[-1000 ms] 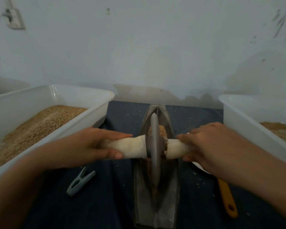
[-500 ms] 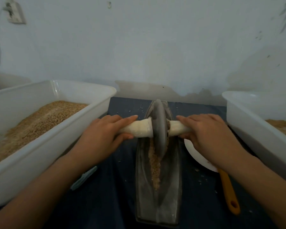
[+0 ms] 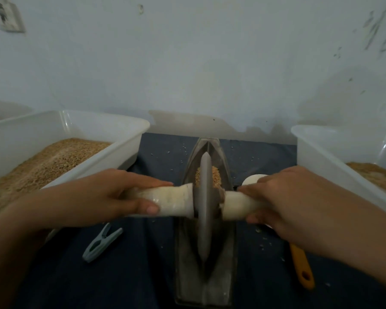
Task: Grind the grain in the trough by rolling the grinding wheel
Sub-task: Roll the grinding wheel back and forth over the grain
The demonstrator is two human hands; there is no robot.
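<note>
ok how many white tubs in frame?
2. One white tub sits left of the trough, holding grain; the other is at the right edge, partly cut off, also with grain. More could lie outside the view.

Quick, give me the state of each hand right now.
Left hand: grips the left white handle of the grey metal grinding wheel.
Right hand: grips the wheel's right white handle.
</note>
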